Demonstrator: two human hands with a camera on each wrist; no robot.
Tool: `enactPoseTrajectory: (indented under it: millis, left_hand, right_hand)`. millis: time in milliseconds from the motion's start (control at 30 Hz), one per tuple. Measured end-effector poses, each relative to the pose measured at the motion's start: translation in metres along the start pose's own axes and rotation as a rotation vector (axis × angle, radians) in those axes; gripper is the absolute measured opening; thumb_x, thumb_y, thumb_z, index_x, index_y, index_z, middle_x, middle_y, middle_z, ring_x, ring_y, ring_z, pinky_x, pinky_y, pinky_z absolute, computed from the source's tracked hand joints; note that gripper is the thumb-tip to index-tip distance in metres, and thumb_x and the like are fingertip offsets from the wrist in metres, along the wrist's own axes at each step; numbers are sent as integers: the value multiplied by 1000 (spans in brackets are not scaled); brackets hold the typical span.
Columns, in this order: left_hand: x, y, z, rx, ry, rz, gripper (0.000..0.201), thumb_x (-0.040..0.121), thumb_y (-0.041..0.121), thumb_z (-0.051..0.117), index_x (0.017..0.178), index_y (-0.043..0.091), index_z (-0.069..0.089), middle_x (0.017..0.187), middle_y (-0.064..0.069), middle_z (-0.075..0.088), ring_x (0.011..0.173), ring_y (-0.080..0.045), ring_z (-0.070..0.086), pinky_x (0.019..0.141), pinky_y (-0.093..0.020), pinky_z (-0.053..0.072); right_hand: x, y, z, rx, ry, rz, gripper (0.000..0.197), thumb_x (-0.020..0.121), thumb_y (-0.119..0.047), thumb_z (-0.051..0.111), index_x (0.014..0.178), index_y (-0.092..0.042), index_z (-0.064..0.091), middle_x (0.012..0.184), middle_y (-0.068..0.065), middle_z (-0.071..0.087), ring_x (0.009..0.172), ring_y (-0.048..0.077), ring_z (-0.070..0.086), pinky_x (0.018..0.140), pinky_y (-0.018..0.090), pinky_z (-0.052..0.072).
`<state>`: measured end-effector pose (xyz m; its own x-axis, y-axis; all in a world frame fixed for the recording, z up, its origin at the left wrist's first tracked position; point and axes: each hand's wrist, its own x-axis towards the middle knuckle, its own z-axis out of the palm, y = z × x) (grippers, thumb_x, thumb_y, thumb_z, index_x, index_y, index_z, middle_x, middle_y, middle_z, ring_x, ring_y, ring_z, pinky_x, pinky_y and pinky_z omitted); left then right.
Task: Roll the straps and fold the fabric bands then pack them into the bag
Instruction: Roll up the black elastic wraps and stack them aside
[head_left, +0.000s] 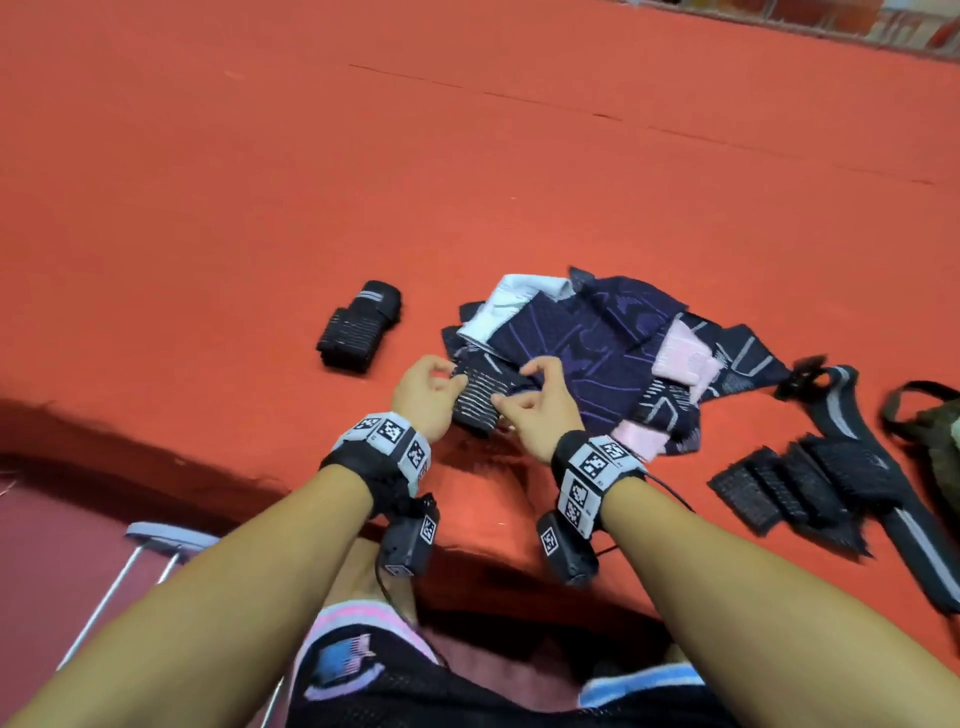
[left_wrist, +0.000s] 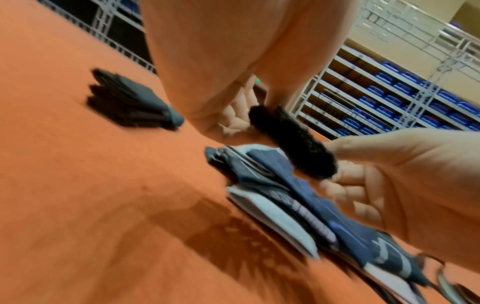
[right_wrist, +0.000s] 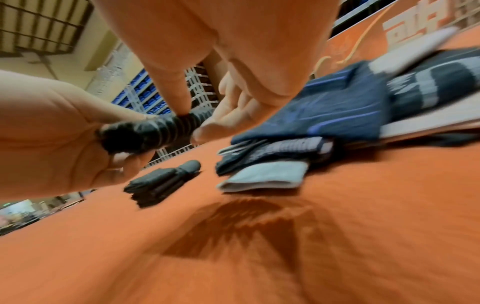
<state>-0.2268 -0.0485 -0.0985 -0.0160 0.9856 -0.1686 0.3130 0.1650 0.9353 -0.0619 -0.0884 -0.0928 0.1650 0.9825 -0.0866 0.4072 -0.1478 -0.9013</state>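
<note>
Pinching striped strap roll (head_left: 475, 399) between left hand (head_left: 423, 396) and right hand (head_left: 540, 410), above orange cloth (head_left: 208, 208).

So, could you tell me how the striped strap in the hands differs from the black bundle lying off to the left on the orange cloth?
The striped strap is pinched at its ends by the left hand and right hand, lifted off the orange cloth; the black bundle rests on the cloth, untouched. The strap hangs over the edge of the fabric pile; the bundle lies apart from it. Both are dark with pale stripes.
</note>
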Motion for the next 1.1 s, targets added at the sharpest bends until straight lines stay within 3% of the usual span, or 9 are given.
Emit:
enactPoseTrajectory:
  millis: [100, 167, 233, 333, 433, 667, 867, 1000, 1100]
  left_hand:
    - [21, -5, -53, -15, 113, 11, 14, 86, 33, 75, 88, 33, 60, 86, -6, 74, 82, -25, 72, 85, -43, 57]
    - [33, -6, -84, -65, 135, -30, 23, 82, 31, 78, 97, 32, 61, 90, -9, 74, 78, -25, 70, 82, -45, 58]
    - [46, -10, -110, -110, 134, -72, 31, 82, 19, 78, 106, 26, 59, 98, -16, 73, 77, -28, 70, 79, -48, 58]
    - [71, -17, -135, -68, 222, -38, 28, 82, 18, 78, 102, 29, 62, 92, -6, 75, 80, -24, 73, 80, -45, 60]
    - [98, -23, -146, -36, 314, -27, 25, 84, 22, 77, 104, 28, 63, 86, 3, 73, 79, -15, 72, 79, -35, 59]
    - [130, -49, -142, 19, 347, -133, 17, 83, 26, 76, 94, 29, 64, 83, 8, 71, 81, -16, 72, 78, -37, 59]
    - [126, -54, -134, 103, 338, -96, 19, 88, 29, 70, 106, 23, 64, 87, 11, 68, 81, -11, 67, 62, -21, 46]
    - [125, -46, -134, 167, 316, -115, 28, 90, 34, 69, 113, 22, 61, 99, 5, 67, 92, -18, 66, 75, -29, 49]
    - [119, -35, -134, 242, 406, -126, 38, 87, 41, 67, 119, 22, 58, 114, -1, 64, 108, -24, 60, 90, -36, 48]
  right_hand:
    - [27, -31, 52, 12, -28, -19, 31, 85, -21, 70, 88, -36, 42, 53, -7, 57, 47, 11, 54, 58, 30, 49]
    - [45, -49, 86, 11, -18, -5, 23, 79, -29, 67, 81, -40, 47, 52, -9, 57, 53, 19, 57, 65, 43, 55]
    - [66, -62, 115, 9, -23, -10, 18, 82, -28, 66, 80, -36, 51, 58, -9, 59, 60, 22, 61, 72, 48, 58]
    - [94, -83, 143, -1, -13, -63, 16, 89, -23, 64, 82, -33, 54, 70, -12, 59, 70, 21, 65, 74, 47, 58]
    - [122, -94, 163, -26, -19, -97, 13, 92, -21, 61, 87, -31, 54, 71, -13, 56, 63, 14, 58, 69, 41, 56]
    - [154, -73, 189, -179, -67, -38, 8, 92, -18, 57, 93, -25, 59, 74, -8, 61, 67, 15, 60, 64, 27, 45]
    - [154, -67, 194, -269, -68, -31, 10, 87, -21, 59, 84, -30, 57, 89, -1, 66, 76, 19, 63, 67, 31, 48]
    - [150, -74, 186, -236, -95, 10, 11, 82, -30, 67, 88, -34, 59, 108, 2, 66, 80, 19, 68, 71, 33, 58]
    - [143, -81, 168, -248, -108, -15, 20, 82, -33, 67, 101, -32, 61, 113, 3, 63, 90, 18, 65, 75, 26, 48]
